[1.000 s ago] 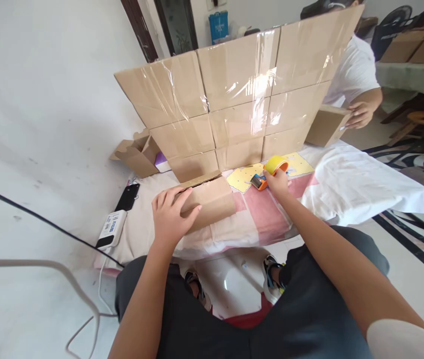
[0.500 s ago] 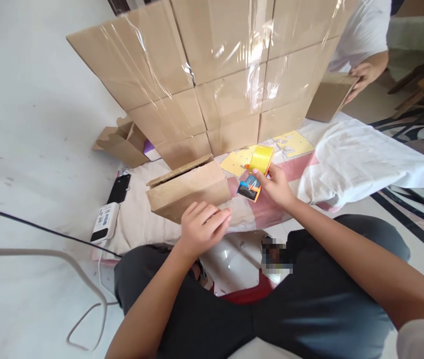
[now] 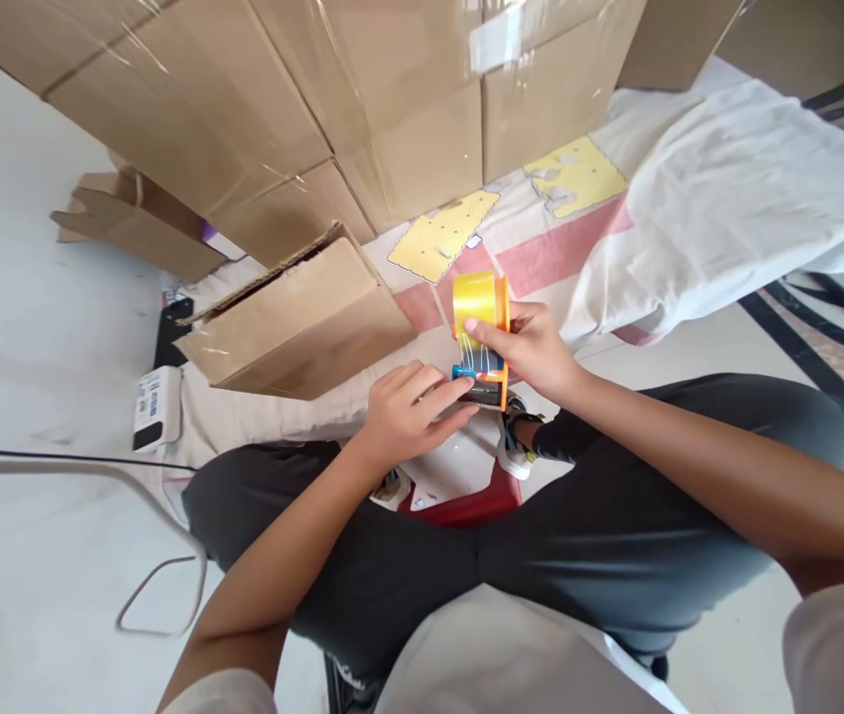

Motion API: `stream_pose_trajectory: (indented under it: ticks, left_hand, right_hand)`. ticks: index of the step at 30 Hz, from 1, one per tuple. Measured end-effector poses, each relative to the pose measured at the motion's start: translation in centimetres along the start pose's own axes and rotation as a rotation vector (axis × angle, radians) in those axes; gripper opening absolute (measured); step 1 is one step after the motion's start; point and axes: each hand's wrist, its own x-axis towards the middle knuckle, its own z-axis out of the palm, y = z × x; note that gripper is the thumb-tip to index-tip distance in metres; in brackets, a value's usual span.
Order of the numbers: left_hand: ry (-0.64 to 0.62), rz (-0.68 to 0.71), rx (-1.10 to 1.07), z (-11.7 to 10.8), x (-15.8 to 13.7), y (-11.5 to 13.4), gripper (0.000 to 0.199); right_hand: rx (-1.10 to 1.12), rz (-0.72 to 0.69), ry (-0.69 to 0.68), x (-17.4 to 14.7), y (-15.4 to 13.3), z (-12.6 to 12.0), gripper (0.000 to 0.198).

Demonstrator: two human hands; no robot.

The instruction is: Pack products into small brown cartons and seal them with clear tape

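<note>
My right hand (image 3: 539,347) is closed around a tape dispenser (image 3: 502,327) with an orange frame and a roll of yellowish packing tape (image 3: 475,303). The thumb lies across the roll and the stretched tape. At the dispenser's blue and dark lower end, my left hand (image 3: 411,409) reaches in with fingers apart, fingertips touching that end. Whether they hold the tape's loose end cannot be made out. Left of the hands, a brown cardboard box (image 3: 302,317) lies on the cloth, an open seam along its upper edge.
Taped cardboard boxes (image 3: 407,119) form a wall at the back. An open carton (image 3: 146,223) stands behind to the left, near a white device (image 3: 158,407) and a black one (image 3: 174,332). The patterned cloth (image 3: 562,248) covers the low surface. A cable (image 3: 198,575) hangs at left.
The tape dispenser has come closer to my body and turned more upright. My left hand has left the box's side and reached the dispenser. The view has tilted downward.
</note>
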Motion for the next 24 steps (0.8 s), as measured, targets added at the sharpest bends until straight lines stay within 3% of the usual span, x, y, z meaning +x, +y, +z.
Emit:
stream_pose_trajectory:
  ticks: [13, 24]
  left_hand:
    - [0.001, -0.18, -0.253, 0.4, 0.5, 1.9, 0.023]
    - [0.064, -0.096, -0.219, 0.1, 0.3, 1.6, 0.015]
  right_hand:
    - [0.053, 0.002, 0.017, -0.9, -0.2, -0.3, 0.042]
    - [-0.002, 0.027, 0.022, -1.0, -0.3, 0.6, 0.042]
